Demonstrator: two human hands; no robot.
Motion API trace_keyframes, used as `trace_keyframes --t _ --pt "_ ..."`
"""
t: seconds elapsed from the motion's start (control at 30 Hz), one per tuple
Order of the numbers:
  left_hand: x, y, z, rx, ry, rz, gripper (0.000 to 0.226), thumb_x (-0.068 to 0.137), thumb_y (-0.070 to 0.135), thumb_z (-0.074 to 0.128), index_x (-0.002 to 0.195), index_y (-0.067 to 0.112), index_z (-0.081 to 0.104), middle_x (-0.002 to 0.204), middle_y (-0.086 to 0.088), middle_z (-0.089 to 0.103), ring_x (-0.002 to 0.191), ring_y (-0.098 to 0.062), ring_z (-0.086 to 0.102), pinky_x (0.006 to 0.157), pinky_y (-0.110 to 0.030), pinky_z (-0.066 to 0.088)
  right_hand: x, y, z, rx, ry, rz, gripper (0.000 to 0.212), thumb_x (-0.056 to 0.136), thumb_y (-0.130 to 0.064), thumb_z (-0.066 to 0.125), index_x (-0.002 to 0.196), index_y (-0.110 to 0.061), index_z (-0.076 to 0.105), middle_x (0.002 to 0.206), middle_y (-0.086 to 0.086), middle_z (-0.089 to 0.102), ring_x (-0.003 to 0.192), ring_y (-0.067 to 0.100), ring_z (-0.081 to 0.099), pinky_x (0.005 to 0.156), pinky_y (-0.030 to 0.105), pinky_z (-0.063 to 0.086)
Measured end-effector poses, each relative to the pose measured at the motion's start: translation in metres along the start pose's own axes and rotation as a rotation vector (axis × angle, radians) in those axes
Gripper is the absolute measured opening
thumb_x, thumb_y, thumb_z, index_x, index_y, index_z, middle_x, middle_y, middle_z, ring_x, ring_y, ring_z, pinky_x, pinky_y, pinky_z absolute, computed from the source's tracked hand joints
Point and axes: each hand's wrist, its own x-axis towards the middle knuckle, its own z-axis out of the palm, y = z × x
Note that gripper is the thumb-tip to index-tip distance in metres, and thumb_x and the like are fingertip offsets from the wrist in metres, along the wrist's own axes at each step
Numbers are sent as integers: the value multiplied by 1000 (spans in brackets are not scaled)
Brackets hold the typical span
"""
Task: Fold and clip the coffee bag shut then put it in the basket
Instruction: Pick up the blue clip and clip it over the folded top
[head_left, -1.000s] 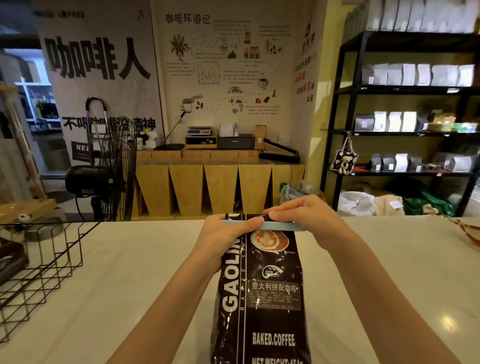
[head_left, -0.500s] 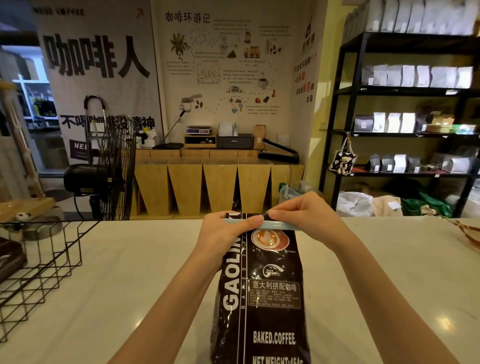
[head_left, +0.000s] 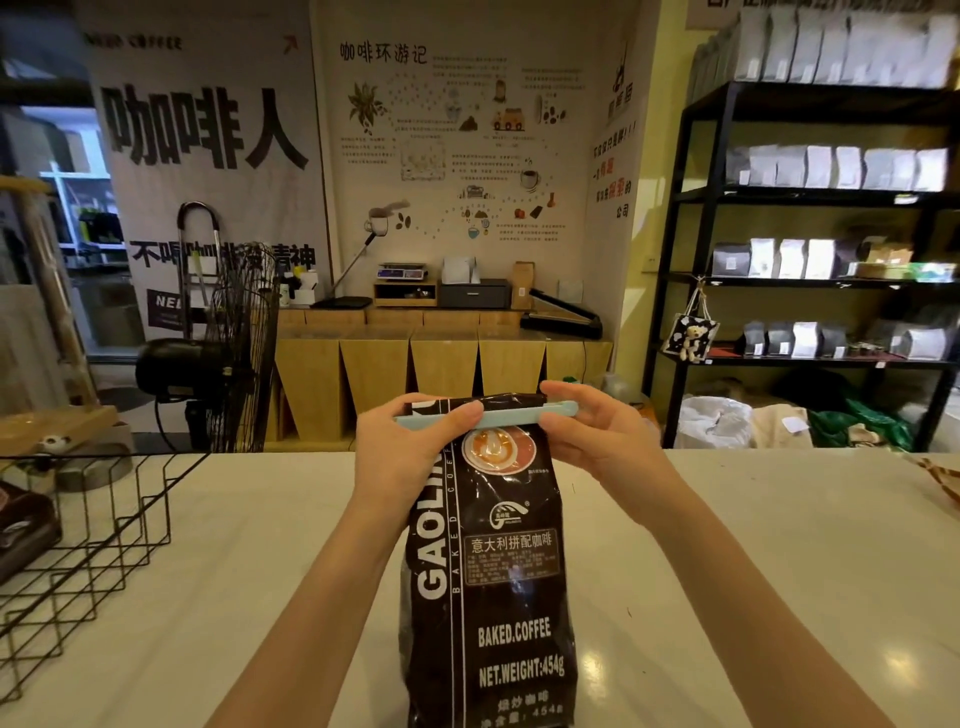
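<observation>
A tall black coffee bag (head_left: 493, 582) stands upright on the white counter in front of me. A long pale blue clip (head_left: 511, 417) lies across its folded top. My left hand (head_left: 402, 457) grips the bag's upper left side, thumb pressing on the clip. My right hand (head_left: 597, 434) pinches the clip's right end, fingers above and thumb below. The black wire basket (head_left: 104, 540) sits at the counter's left edge, well left of the bag.
A dark bag (head_left: 23, 525) lies inside the basket. A standing fan (head_left: 228, 353) is beyond the counter on the left. Black shelves (head_left: 810, 280) with several pouches fill the right. A woven item (head_left: 940, 478) sits at the far right counter edge.
My right hand has slid right along the clip to its end, uncovering more of the clip and the bag's folded top. The left hand keeps its grip.
</observation>
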Motion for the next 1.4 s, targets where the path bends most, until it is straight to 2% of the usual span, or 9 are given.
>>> trace_keyframes --t 0.1,0.23,0.57,0.67,0.93,1.07,1.13,1.27,1.4 --pt "-1 1 0 4 -3 30 26 61 21 80 80 10 65 72 -10 69 56 -16 68 51 -23 55 1 3 5 121 48 32 16 80 -15 62 96 -14 65 83 -1 74 81 13 71 68 22 56" --pt "0 2 2 -10 -46 21 22 62 19 79 77 12 65 71 -9 69 53 -15 68 49 -22 55 -1 3 3 174 70 55 19 78 -16 61 95 -10 67 85 3 72 79 12 70 66 21 54" --pt "8 -3 -2 -63 -150 -81 16 66 15 76 76 15 64 58 -2 69 50 -14 68 50 -26 57 1 9 5 136 189 91 12 67 -24 70 78 -20 71 83 1 68 95 21 60 92 36 42" --pt "8 -3 -4 -67 -192 -95 19 65 11 77 77 16 64 58 -1 70 51 -14 69 50 -26 57 0 10 5 143 197 90 8 71 -21 69 78 -19 71 80 -1 66 92 18 57 90 34 40" --pt "8 -7 1 -64 -150 -70 23 61 10 80 74 11 60 65 -8 69 51 -16 68 48 -25 56 0 12 6 212 236 57 23 54 -29 73 73 -16 73 79 3 65 91 22 57 88 33 42" --pt "10 -9 0 -46 -144 -47 25 61 13 80 77 12 60 72 -11 69 56 -18 69 52 -27 57 0 12 8 250 238 32 7 68 -18 70 74 -14 71 69 -1 68 77 14 64 71 23 48" --pt "11 -10 -1 -40 -150 -47 27 61 14 80 78 12 60 73 -12 70 58 -19 70 53 -28 57 0 13 9 235 242 27 5 72 -17 68 75 -15 71 71 0 69 80 15 65 72 24 48" --pt "12 -10 -3 -38 -158 -45 28 61 14 80 80 14 60 76 -13 69 64 -24 69 60 -33 58 0 14 7 198 182 12 14 75 -20 65 87 -15 68 81 2 70 86 18 64 78 27 48" --pt "9 -10 0 -80 -200 -34 26 63 14 79 80 11 60 74 -11 68 60 -20 69 56 -31 57 -4 15 7 54 -146 259 65 61 -31 78 118 -13 52 107 6 66 95 19 66 76 29 52"
